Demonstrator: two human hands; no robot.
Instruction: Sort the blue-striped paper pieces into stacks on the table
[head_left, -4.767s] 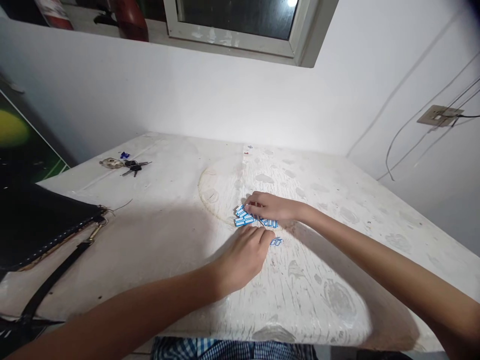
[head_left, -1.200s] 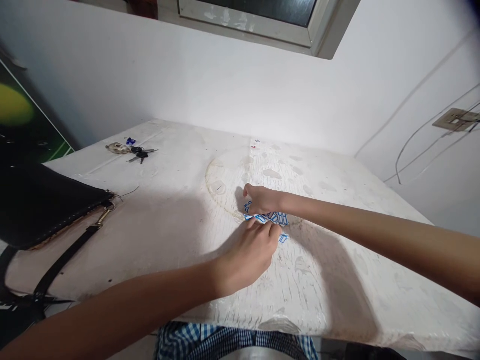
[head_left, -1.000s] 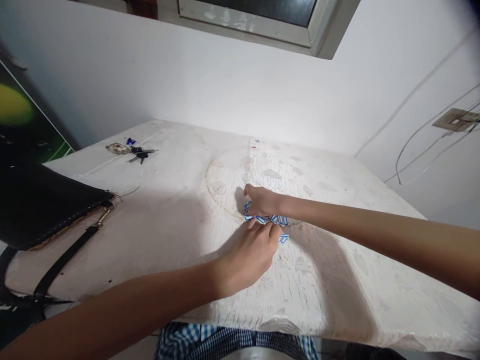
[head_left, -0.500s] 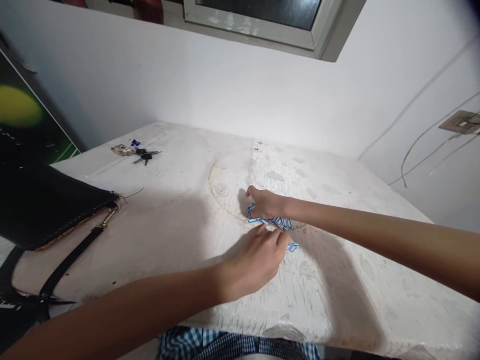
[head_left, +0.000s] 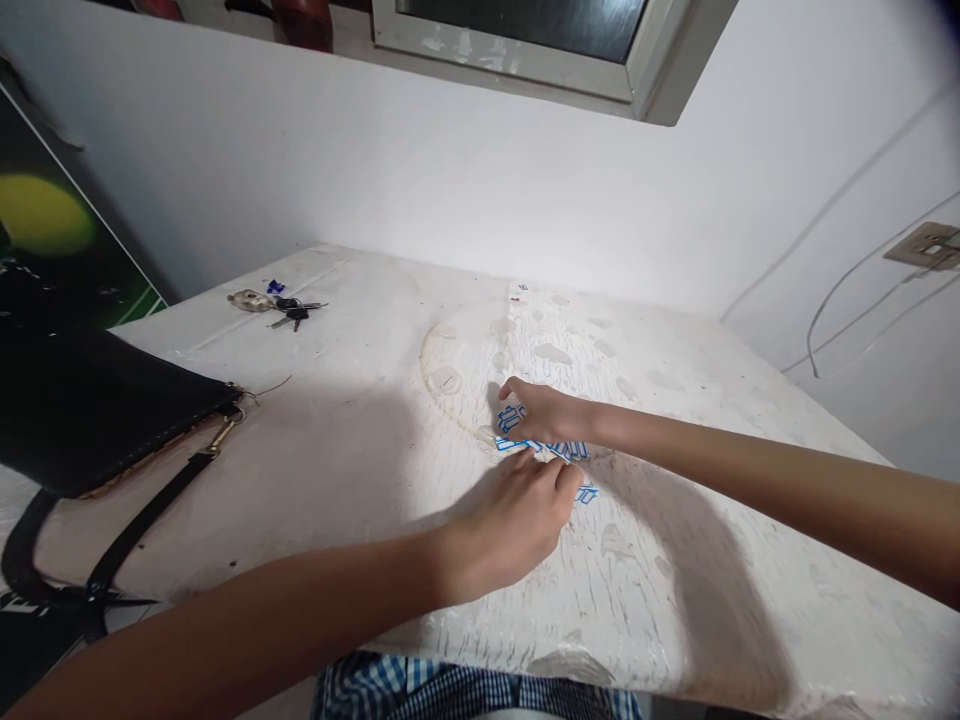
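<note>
Several small white paper pieces with blue printed outlines (head_left: 574,449) lie bunched around my hands on the table. My right hand (head_left: 551,410) comes in from the right, fingers bent downward, and grips a blue-and-white paper piece (head_left: 511,418) at its left side. Just nearer to me, my left hand (head_left: 517,515) has its fingers curled and pressed onto the pieces, and its fingertips partly hide what they hold. Another blue-lined piece (head_left: 586,494) sticks out at the right of my left hand.
A black bag (head_left: 112,420) with a strap (head_left: 150,520) lies at the left edge of the white-covered table (head_left: 360,350). Keys (head_left: 294,312) and a small blue item (head_left: 275,287) sit at the back left. Behind the table stands a wall, with a socket (head_left: 926,246) and wires at right.
The paper piece at my right hand now shows more of its blue-lined face. My left hand has stayed nearly in place; the view has shifted slightly.
</note>
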